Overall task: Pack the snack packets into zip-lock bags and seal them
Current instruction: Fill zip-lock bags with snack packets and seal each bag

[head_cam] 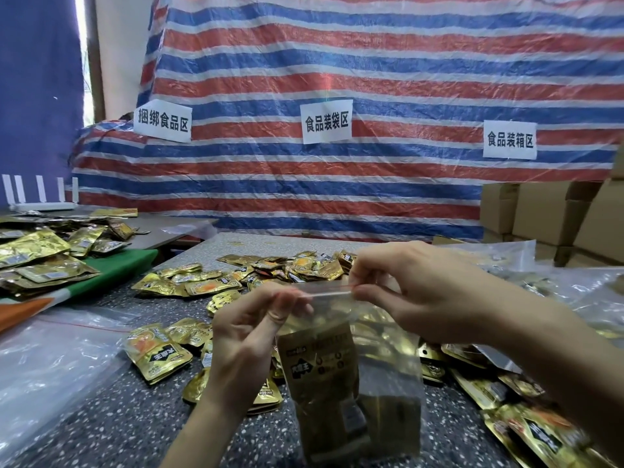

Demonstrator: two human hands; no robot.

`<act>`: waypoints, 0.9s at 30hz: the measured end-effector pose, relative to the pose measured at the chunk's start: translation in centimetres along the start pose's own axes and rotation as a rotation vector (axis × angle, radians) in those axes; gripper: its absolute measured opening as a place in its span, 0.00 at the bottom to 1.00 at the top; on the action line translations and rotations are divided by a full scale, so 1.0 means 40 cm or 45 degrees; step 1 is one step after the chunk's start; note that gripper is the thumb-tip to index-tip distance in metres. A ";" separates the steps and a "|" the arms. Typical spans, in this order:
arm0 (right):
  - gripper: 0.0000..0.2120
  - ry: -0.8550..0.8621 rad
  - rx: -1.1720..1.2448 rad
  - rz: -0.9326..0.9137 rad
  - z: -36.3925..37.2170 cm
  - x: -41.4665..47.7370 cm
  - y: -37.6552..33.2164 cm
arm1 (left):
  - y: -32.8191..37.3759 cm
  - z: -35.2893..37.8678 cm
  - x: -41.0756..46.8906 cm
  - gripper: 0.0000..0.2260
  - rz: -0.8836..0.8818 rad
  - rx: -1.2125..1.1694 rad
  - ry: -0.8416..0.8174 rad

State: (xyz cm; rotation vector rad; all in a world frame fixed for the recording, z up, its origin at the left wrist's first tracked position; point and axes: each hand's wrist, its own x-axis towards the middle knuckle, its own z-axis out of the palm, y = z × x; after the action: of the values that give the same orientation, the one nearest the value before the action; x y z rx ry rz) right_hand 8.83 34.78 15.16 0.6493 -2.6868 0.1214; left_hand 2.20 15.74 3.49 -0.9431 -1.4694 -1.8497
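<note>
A clear zip-lock bag [388, 383] hangs upright above the speckled table [101, 417], with gold snack packets [320, 363] inside it. My left hand [246, 336] pinches the left end of the bag's zip strip [329, 293]. My right hand [415, 292] pinches the right end of the same strip, which runs taut between my fingers. Several loose gold packets [155, 352] lie scattered on the table around and behind the bag.
Empty clear bags [50, 352] lie at the left, more plastic [574, 285] at the right. A heap of packets [44, 255] sits on a green-covered side table. Cardboard boxes [547, 214] stand at the back right, before a striped tarp with paper signs.
</note>
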 end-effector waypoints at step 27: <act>0.10 0.149 0.514 0.145 -0.028 -0.079 0.166 | -0.012 -0.011 0.003 0.10 0.007 -0.005 0.036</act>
State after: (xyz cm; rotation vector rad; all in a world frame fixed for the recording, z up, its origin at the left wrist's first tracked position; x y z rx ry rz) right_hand 8.78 42.21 15.04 0.5792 -2.6021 0.7226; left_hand 1.68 15.43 3.23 -0.9180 -1.4453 -1.8559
